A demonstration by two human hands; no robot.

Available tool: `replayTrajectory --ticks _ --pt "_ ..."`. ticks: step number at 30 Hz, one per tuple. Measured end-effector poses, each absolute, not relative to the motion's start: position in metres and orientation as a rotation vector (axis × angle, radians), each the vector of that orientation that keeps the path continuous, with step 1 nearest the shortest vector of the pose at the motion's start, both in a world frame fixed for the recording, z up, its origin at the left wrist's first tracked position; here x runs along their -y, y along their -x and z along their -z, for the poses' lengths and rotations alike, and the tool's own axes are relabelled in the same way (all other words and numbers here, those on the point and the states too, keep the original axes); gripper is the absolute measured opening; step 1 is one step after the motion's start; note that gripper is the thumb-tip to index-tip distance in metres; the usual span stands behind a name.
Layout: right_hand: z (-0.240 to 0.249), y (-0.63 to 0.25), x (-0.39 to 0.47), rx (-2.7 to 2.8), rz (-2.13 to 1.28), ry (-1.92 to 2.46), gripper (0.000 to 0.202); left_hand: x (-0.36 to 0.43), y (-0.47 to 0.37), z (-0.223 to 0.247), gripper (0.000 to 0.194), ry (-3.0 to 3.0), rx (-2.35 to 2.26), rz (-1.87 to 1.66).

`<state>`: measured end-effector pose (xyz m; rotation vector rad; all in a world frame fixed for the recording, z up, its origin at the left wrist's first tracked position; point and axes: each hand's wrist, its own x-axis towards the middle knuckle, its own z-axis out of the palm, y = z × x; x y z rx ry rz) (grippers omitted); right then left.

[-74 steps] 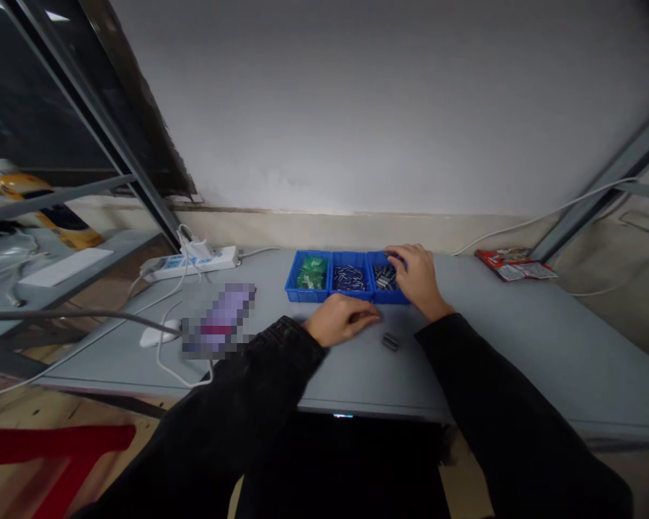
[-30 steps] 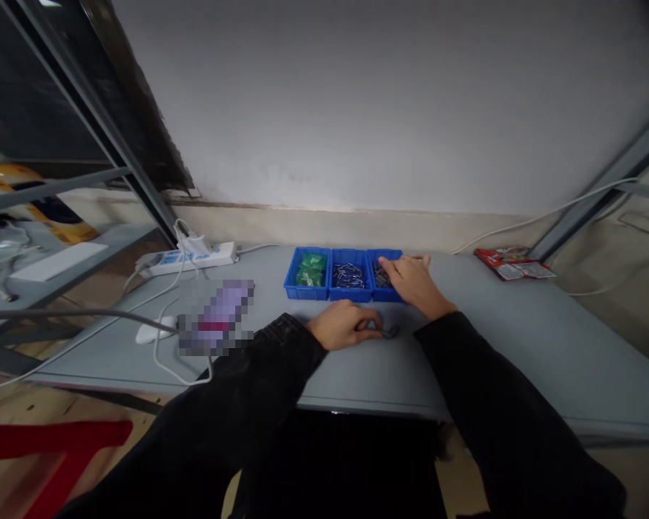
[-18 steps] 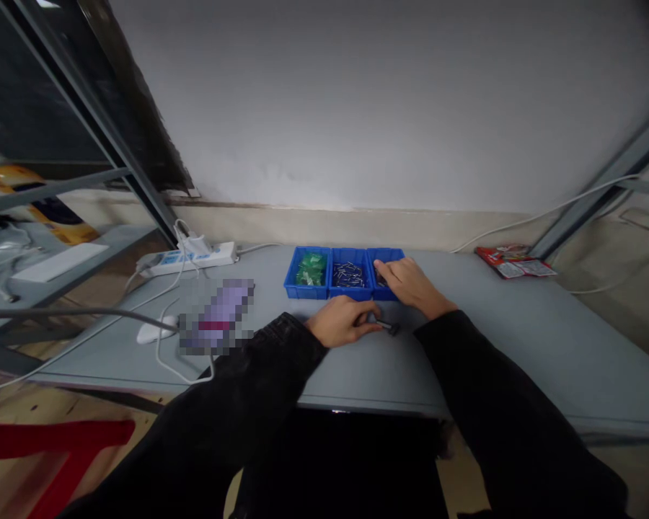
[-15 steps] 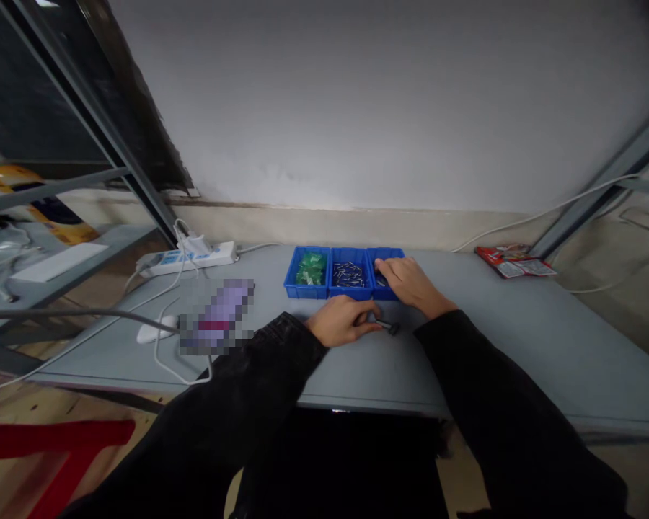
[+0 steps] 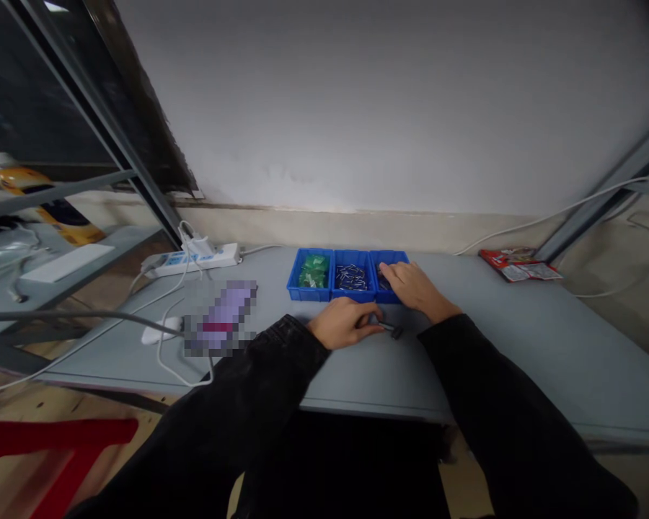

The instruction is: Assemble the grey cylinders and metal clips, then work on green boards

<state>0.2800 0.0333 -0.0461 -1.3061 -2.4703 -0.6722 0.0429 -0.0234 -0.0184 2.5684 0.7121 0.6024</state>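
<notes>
My left hand [image 5: 346, 322] is closed, with thumb and fingertips pinching a short dark metal piece with a wider black end [image 5: 391, 329], like a bolt, just above the table. Three blue bins stand side by side in front of my hands. Curled over the right bin [image 5: 392, 297] is my right hand [image 5: 411, 285], its fingers down inside among dark small parts; what they grip, if anything, is hidden. Many slim shiny metal pins or screws [image 5: 351, 276] lie in the middle bin [image 5: 352, 295]. Green plastic packets [image 5: 314, 270] fill the left bin [image 5: 309, 293].
Left on the table [image 5: 492, 346] lie a blurred purple phone-like thing [image 5: 224, 313], a white power strip [image 5: 200, 261] and loose cables. A red snack packet [image 5: 522, 267] is at the back right. Metal frame posts rise at both sides; a yellow bottle [image 5: 48, 198] stands far left.
The view has shifted slightly, so everything sits a little further right and lower. Both hands keep nearly the same places, the left with the dark metal piece, the right in the right bin.
</notes>
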Motion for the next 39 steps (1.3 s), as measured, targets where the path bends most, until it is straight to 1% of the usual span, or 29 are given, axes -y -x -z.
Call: replayTrajectory --ticks 5,8,13,16,20,23,26,28,32,39 --pt "0.043 -0.279 -0.034 2.452 0.548 1.331 0.039 0.024 -0.042 0.018 0.023 -2.574 -0.718 -0.611" --pt "0.038 -0.279 -0.033 2.463 0.392 1.351 0.042 0.023 -0.042 0.018 0.024 -2.58 -0.706 -0.614" --pt "0.03 -0.271 -0.03 2.145 0.024 1.442 0.048 0.023 -0.042 0.018 0.023 -2.57 -0.729 -0.606" --pt "0.024 -0.266 -0.027 1.996 -0.08 1.442 0.05 0.024 -0.042 0.018 0.023 -2.573 -0.724 -0.608" --pt "0.01 -0.265 -0.021 1.796 -0.035 1.353 0.045 0.024 -0.042 0.017 0.021 -2.552 -0.758 -0.714" --pt "-0.003 -0.262 -0.01 1.695 0.003 1.225 0.042 0.021 -0.04 0.015 0.017 -2.478 -0.791 -0.93" --pt "-0.008 -0.252 0.005 1.818 0.009 1.089 0.033 0.016 -0.037 0.013 0.015 -2.311 -0.895 -1.241" --pt "-0.005 -0.241 0.012 1.943 0.043 1.017 0.027 0.012 -0.034 0.012 0.014 -2.196 -0.965 -1.374" --pt "0.009 -0.222 0.014 2.07 0.004 0.926 0.025 0.005 -0.029 0.013 0.013 -2.087 -0.986 -1.425" --pt "0.018 -0.219 0.008 2.002 -0.031 0.95 0.026 0.004 -0.028 0.015 0.015 -2.131 -0.98 -1.41"
